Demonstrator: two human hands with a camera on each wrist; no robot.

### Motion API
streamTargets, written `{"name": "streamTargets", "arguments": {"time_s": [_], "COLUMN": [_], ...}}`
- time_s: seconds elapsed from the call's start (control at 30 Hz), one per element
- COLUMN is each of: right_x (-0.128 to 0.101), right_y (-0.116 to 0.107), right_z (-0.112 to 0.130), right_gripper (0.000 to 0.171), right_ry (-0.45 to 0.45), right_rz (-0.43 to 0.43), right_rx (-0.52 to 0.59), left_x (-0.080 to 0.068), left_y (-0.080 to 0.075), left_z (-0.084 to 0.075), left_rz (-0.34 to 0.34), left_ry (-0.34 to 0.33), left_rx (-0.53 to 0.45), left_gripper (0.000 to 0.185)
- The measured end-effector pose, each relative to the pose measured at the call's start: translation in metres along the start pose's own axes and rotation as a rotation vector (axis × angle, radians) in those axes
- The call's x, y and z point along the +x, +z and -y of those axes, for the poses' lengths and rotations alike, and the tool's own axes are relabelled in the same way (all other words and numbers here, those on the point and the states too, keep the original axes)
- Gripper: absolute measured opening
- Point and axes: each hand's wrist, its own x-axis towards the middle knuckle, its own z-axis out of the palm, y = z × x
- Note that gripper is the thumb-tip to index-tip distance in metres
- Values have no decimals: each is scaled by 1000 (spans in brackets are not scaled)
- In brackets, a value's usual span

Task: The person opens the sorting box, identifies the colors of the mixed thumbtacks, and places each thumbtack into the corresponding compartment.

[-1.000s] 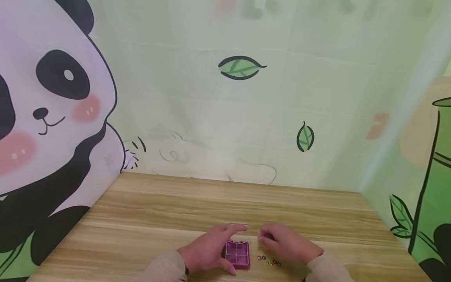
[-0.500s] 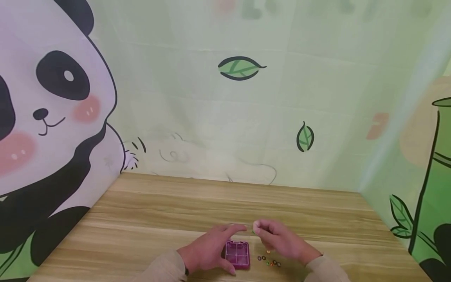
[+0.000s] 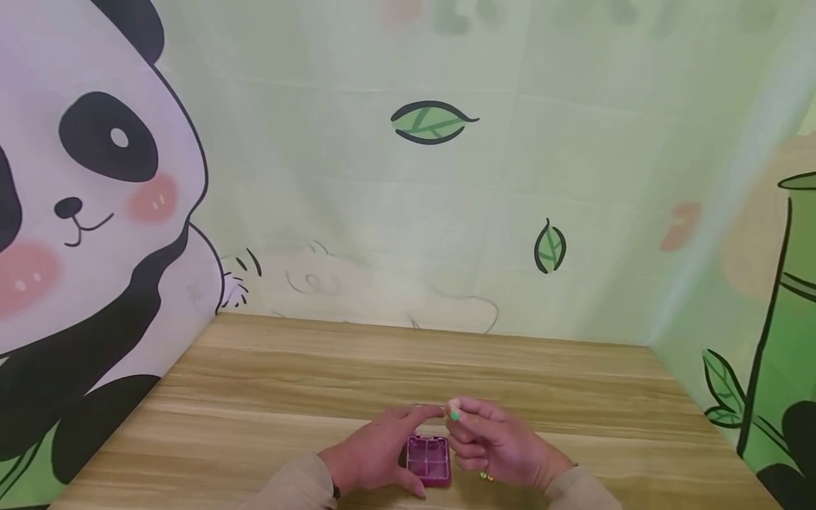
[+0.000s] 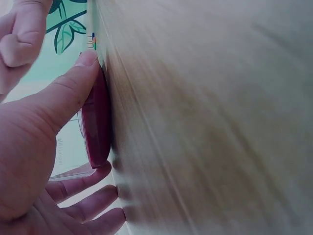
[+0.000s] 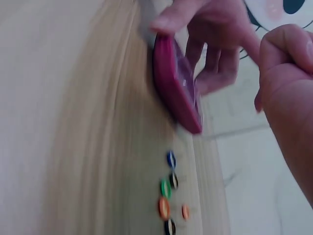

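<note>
A small purple compartment box (image 3: 440, 482) lies on the table, its four-way divided inside facing up. My left hand (image 3: 376, 450) holds it from the left, thumb on the near side and curved fingers toward the far side. The box's clear lid (image 4: 73, 174) stands out behind it in the left wrist view. My right hand (image 3: 494, 432) pinches a small green bead (image 3: 455, 416) between thumb and forefinger, just right of and above the box. That hand's other fingers are curled and partly cover the box's right edge.
Several small flat ring-like beads lie on the wooden table right of the box: a blue bead (image 5: 171, 160), a green bead (image 5: 166, 188), an orange bead (image 5: 164, 208) and black ones. A printed panda backdrop (image 3: 357, 212) encloses the table.
My right hand has moved left toward the box and turned, so the pinched green bead now shows clearly. It now hides most of the loose beads in the head view. My left hand stays.
</note>
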Motion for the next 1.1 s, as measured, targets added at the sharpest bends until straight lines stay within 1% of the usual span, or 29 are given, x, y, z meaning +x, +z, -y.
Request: {"name": "streamTargets", "arguments": {"time_s": [0.2,0.37,0.63,0.83,1.1], "right_x": [4,7,9,11,12], "right_y": [9,15,20,23,25], "right_z": [1,0,1,0,1], "right_gripper": [37,40,42,40,39], "right_ry": [-32,-59,-92,-102,-114], "right_rz": [61,99,146,194,211], "right_rx": [134,203,244,245,258], "left_x": [1,1,2,2,2], "left_y": [0,0,-1,1,1], "left_z": [0,1,2,1,1], "left_rz": [-5,-5,-6,-15,-3], "left_ry": [7,24,42,30,23], "left_rx": [-6,-6,-8,20,21], "left_gripper": [105,107,107,110,109]}}
